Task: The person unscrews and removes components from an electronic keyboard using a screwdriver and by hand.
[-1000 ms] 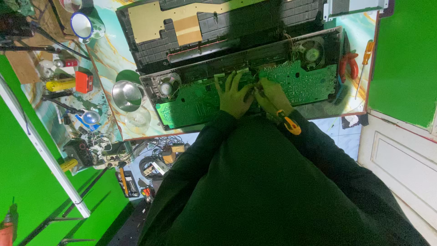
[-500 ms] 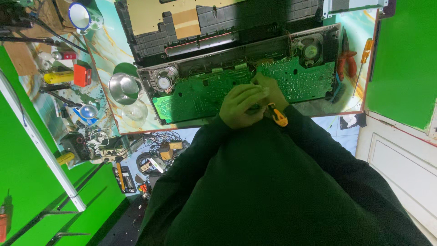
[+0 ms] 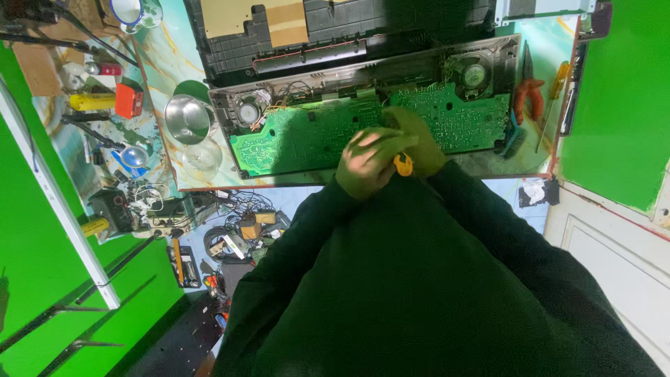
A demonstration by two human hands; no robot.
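A green circuit board lies inside an opened long grey case on the marbled table, with a round speaker at its left end and another speaker at its right. Both my hands meet over the board's middle front edge. My left hand is curled against a yellow-handled screwdriver. My right hand grips the same handle from the other side. The tool's tip is hidden under my hands. My dark sleeves fill the lower part of the view.
A steel bowl and a glass bowl stand left of the case. Orange pliers and a yellow screwdriver lie at the right. A black key panel lies behind. Tools and cables clutter the floor.
My hands have drawn together from the board's right half toward its middle front edge, and my left hand has closed in on the screwdriver handle. The view has shifted slightly.
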